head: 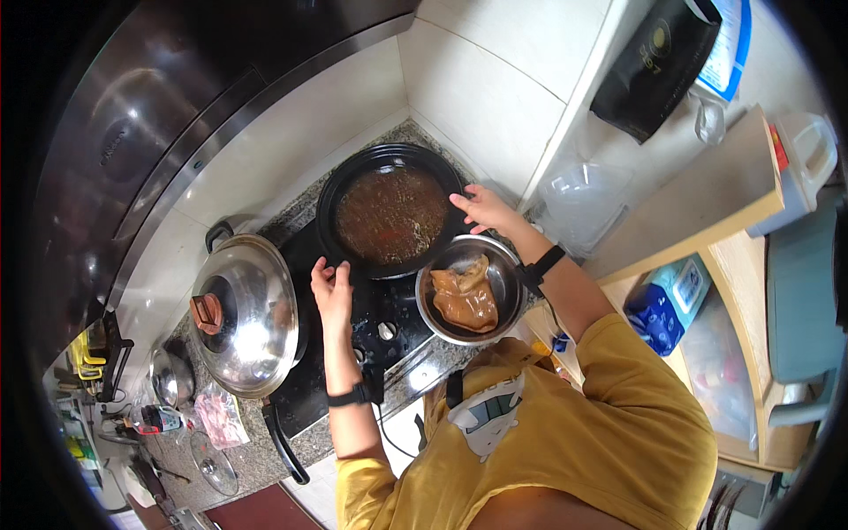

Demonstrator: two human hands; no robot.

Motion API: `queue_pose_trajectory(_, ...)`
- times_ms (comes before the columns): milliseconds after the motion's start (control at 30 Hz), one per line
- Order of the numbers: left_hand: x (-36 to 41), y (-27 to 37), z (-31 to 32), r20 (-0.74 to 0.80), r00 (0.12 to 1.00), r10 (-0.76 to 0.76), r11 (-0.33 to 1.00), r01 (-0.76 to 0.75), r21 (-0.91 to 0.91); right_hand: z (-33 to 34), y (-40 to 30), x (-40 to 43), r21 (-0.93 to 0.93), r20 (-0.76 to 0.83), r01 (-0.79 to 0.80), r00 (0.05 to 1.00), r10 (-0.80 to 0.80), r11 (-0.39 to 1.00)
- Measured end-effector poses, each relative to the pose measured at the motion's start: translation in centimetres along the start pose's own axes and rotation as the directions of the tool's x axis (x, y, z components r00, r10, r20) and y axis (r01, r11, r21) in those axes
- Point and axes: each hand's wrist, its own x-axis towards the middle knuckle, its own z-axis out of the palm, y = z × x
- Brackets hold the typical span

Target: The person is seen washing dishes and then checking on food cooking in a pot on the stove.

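Observation:
A round black pan [392,215] holding reddish-brown liquid is on the black glass cooktop [391,311]. My left hand [332,295] is at its lower left rim, thumb and fingers apart. At the right rim is my right hand [488,211], its fingers spread, with the thumb overlapping the edge. Whether either hand touches the pan is unclear. Just below my right hand stands a steel bowl [513,291], overlapping the pan's edge in this view. Glossy brown cooked meat [465,295] lies inside the bowl.
A wok with a domed steel lid [255,311] stands left, its long handle [285,447] reaching towards the counter edge. Beyond are a steel pot [171,377], packaged meat [220,416] and a glass lid [214,464]. The range hood [152,119] hangs upper left; wooden shelves [689,205] flank my right.

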Motion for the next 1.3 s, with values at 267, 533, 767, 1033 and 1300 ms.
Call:
queue_pose_trajectory(267,7.9,-2.0,3.0,-0.164,0.986,0.041,0.926,0.024,0.376,0.4,1.5,6.4,-0.307,-0.011,0.143,0.988,-0.154,0.941)
queue_pose_trajectory(533,8.0,-3.0,3.3,-0.226,0.956,0.187,0.922,-0.091,0.378,1.3,3.0,6.3,-0.380,-0.143,0.316,0.908,-0.393,0.869)
queue_pose_trajectory(767,5.2,0.9,0.7,-0.167,0.939,0.300,0.916,-0.235,0.325,0.4,0.0,0.5,-0.313,-0.185,0.406,0.860,-0.475,0.859)
queue_pose_trajectory(1033,-3.1,4.0,-2.7,-0.086,0.973,0.214,0.952,-0.188,0.242,-0.1,0.5,-10.7,-0.229,-0.228,0.320,0.901,-0.370,0.919)
queue_pose_trajectory(1300,-11.6,1.8,-6.6,-0.120,0.987,0.107,0.971,-0.077,0.226,2.0,6.0,-21.2,-0.115,-0.217,0.249,0.938,-0.269,0.962)
